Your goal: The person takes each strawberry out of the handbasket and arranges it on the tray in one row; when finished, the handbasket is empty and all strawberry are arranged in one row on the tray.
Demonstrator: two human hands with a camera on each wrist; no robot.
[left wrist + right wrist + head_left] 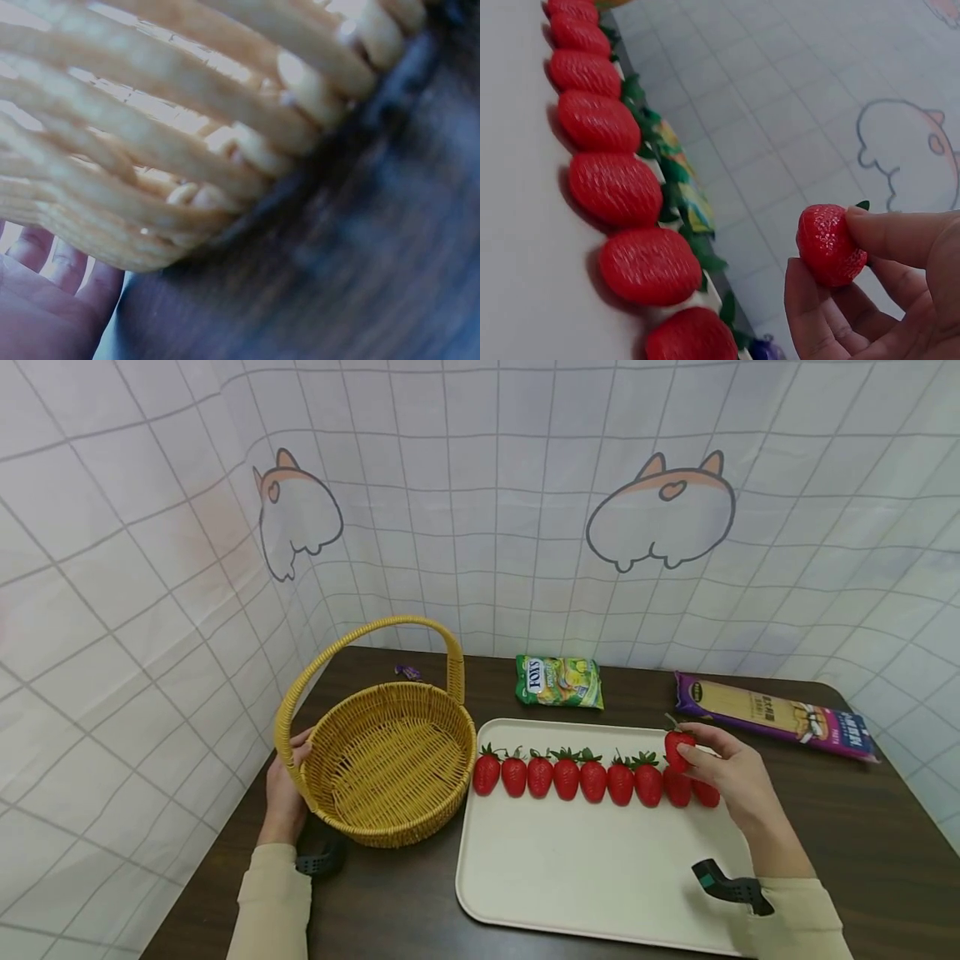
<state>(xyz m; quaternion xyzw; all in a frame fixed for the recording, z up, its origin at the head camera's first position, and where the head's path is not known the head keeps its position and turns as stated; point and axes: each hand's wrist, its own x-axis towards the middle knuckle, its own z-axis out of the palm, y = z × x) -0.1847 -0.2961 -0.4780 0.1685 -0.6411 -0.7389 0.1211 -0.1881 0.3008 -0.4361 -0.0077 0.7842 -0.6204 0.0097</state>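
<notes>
My right hand [731, 772] pinches a red strawberry [678, 750] between thumb and fingers, raised over the right end of a strawberry row. In the right wrist view the held strawberry [829, 244] has a green leaf on top, near the thumb. Several more strawberries [566, 777] lie side by side on a cream tray [585, 868], leaves toward the back. On the left, my left hand [283, 789] holds the left rim of a yellow woven basket [390, 768], partly behind its handle. The left wrist view shows its fingers [67, 266] against the basket wall; their tips are hidden.
Behind the tray lies a green candy bag [559, 682]. A long purple noodle packet [776, 714] lies at the back right. A small purple wrapped piece [408, 672] is behind the basket. A white grid curtain [480, 527] encloses the dark table [382, 902].
</notes>
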